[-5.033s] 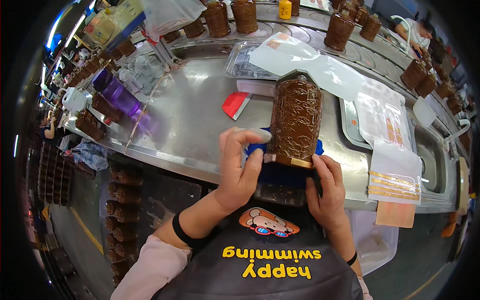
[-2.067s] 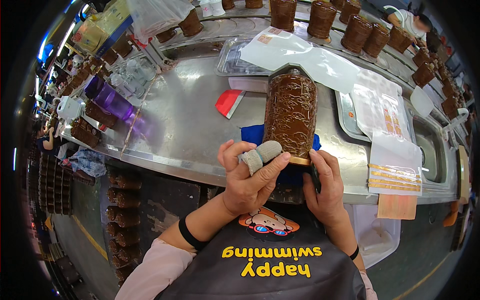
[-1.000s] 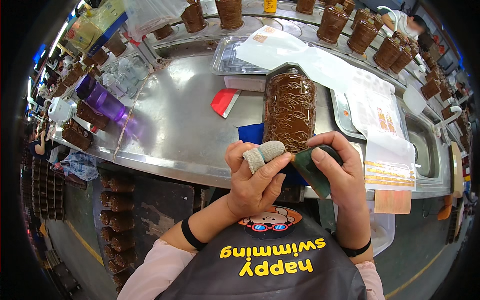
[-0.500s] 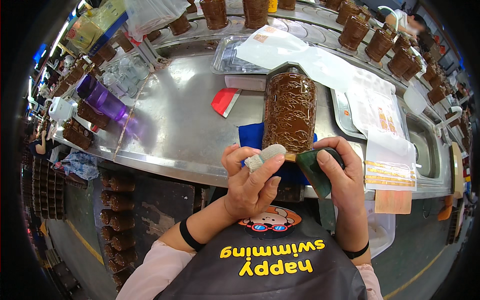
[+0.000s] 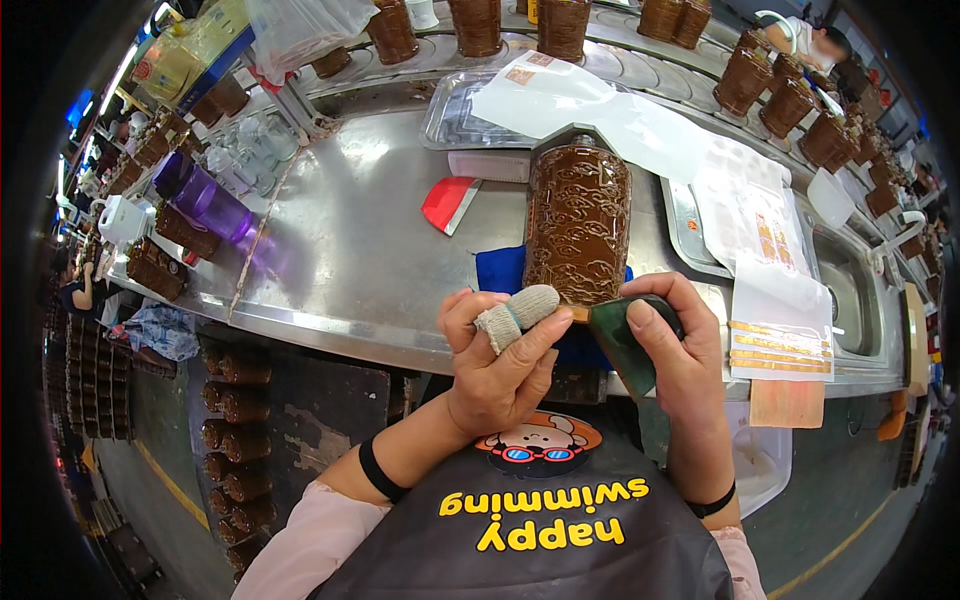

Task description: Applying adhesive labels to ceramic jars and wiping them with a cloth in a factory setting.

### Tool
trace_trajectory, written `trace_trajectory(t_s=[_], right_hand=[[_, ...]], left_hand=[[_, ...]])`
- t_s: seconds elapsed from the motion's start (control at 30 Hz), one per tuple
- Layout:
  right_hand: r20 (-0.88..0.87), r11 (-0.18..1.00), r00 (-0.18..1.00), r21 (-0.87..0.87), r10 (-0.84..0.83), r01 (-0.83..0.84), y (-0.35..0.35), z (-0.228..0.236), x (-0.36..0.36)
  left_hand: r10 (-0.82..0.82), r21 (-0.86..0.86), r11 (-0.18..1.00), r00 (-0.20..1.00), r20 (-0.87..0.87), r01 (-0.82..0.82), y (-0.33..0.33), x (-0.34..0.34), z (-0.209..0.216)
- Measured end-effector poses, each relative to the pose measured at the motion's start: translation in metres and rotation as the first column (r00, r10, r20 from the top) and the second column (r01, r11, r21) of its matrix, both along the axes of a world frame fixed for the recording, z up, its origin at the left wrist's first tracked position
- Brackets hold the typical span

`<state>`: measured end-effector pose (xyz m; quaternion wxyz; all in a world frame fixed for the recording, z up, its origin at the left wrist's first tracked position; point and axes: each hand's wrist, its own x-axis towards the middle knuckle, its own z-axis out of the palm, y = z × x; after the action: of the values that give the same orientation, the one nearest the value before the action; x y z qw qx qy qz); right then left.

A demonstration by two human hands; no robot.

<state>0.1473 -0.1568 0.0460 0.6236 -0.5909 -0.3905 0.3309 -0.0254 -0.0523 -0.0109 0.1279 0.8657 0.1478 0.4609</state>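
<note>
A glossy brown bottle (image 5: 577, 225) with raised relief lies on its side over a blue cloth (image 5: 498, 268), its base toward me. A narrow gold strip (image 5: 580, 312) shows at its near end. The fingers of my left hand (image 5: 507, 352) are curled, with thumb and fingertip closed at the strip's left end. One finger wears a whitish knitted finger cover (image 5: 530, 308). My right hand (image 5: 685, 345) grips a dark green flexible scraper (image 5: 622, 345) between thumb and fingers, its edge touching the strip's right end.
A red-and-white packet (image 5: 450, 205) lies left of the bottle. Backing sheets (image 5: 780, 320) with gold strips hang over the counter at right, near a sink (image 5: 855, 290). A purple water bottle (image 5: 205, 200) is at left. Brown bottles (image 5: 475, 28) line the conveyor behind.
My left fingers have shifted slightly left, and the scraper tilts a little differently. The brown bottle has turned slightly. Bottles on the conveyor have moved along.
</note>
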Motion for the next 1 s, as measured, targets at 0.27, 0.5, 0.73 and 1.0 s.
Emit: trace_trajectory(t_s=[0.27,0.5,0.73,1.0], right_hand=[[-0.010,1.000,1.000,-0.013,-0.009,0.008,-0.002,-0.002,0.002],[-0.039,1.000,0.999,-0.015,-0.014,0.013,-0.003,-0.001,0.000],[-0.058,0.999,0.998,-0.021,-0.039,0.037,-0.005,-0.002,0.001],[-0.022,0.996,0.996,-0.026,-0.083,0.082,-0.011,-0.007,0.006]], left_hand=[[-0.021,-0.035,0.999,0.998,0.057,0.023,0.002,0.002,-0.003],[-0.011,-0.001,1.000,1.000,-0.026,0.011,0.002,0.002,0.000],[0.015,0.073,0.997,0.999,-0.039,-0.012,0.001,-0.004,-0.005],[0.068,0.287,0.956,0.997,-0.039,-0.054,0.000,-0.002,-0.007]])
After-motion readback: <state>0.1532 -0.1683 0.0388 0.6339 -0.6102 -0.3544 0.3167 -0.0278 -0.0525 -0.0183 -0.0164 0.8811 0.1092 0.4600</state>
